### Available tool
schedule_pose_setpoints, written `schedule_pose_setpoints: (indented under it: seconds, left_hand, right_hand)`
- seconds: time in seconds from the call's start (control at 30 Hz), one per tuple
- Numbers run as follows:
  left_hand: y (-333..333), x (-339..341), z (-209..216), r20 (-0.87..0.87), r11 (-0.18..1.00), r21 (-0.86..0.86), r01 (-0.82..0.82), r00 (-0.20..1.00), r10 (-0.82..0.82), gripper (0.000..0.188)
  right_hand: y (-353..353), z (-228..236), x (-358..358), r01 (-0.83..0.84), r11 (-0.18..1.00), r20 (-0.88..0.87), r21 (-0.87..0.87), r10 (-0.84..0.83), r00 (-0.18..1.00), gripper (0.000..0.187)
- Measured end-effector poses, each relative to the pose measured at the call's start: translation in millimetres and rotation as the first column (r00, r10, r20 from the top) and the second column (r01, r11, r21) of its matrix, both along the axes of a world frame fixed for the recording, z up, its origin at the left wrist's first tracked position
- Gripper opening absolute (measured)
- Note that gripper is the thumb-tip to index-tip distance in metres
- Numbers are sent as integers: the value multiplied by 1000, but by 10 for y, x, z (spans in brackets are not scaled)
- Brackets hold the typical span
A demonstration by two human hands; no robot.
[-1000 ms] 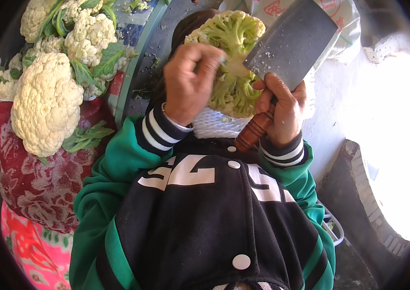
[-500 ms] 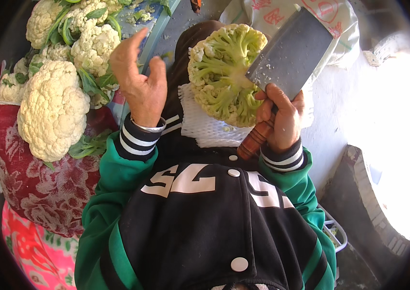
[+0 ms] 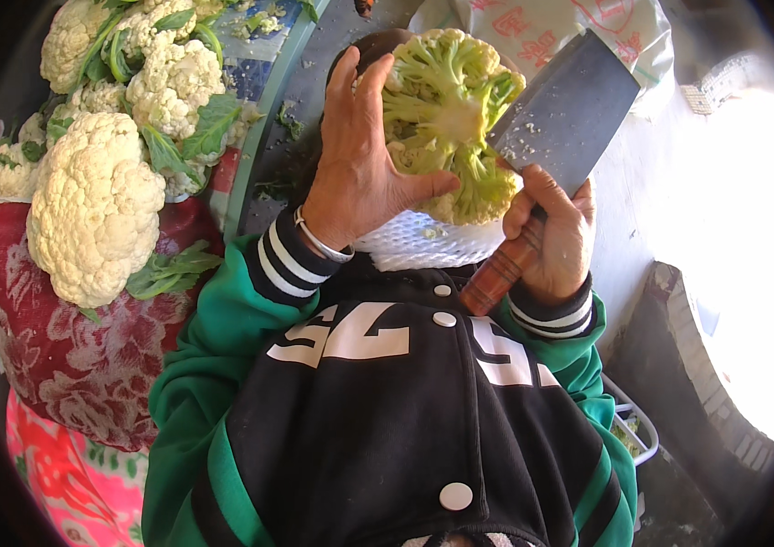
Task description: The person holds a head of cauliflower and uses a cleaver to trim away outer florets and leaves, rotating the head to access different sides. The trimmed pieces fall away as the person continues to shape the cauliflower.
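Observation:
A cauliflower head [image 3: 453, 117], its pale green stalks facing up, is in front of me above my lap. My left hand [image 3: 357, 155] is at its left side with fingers stretched and apart; the thumb lies over the lower stalks. Whether the palm presses on the head I cannot make out. In my right hand [image 3: 558, 232] is a cleaver, gripped by its brown wooden handle [image 3: 501, 273]. Its broad grey cleaver blade [image 3: 569, 109] points up and right, flecked with white crumbs, its lower corner next to the cauliflower. White foam netting [image 3: 433, 244] lies beneath the head.
Several whole cauliflowers [image 3: 95, 210] with leaves are heaped at the left, beside a dark red flowered cloth [image 3: 68, 356]. A white plastic bag [image 3: 533, 27] with red print lies at the far side. A white-rimmed basket [image 3: 642, 436] stands low at the right.
My left hand has moved right, from beside the heap to the cauliflower's left side. The cauliflower and the cleaver have shifted slightly right.

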State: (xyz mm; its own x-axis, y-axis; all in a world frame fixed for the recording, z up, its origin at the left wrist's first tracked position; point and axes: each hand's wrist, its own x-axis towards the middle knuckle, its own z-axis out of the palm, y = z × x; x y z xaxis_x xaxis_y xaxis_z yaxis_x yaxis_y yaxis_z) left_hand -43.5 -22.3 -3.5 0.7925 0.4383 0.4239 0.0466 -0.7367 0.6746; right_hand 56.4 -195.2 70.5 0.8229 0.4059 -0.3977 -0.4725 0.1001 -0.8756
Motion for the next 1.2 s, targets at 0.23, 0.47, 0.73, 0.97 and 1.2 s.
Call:
schedule_pose_setpoints:
  seconds: [0.23,0.47,0.73,0.97,1.2]
  left_hand:
    - [-74,42,-81,33,996,-36,-80,996,81,119]
    - [-126,-12,51,33,988,78,-133,991,130,61]
    - [-191,-179,-435,24,969,246,2,1000,-8,45]
    - [-370,-280,-648,61,993,-29,111,992,-109,44]
    - [-359,-247,-656,80,983,-118,138,988,-129,44]
  right_hand:
    - [-111,125,-52,52,996,273,-70,-31,962,16]
    - [-216,-10,26,324,769,789,-551,353,503,21]
    - [-192,-144,-73,318,787,791,-529,593,-150,59]
    - [-78,-132,-98,328,759,735,-562,640,-222,54]
    - [-14,-110,-73,315,744,699,-590,665,-262,50]
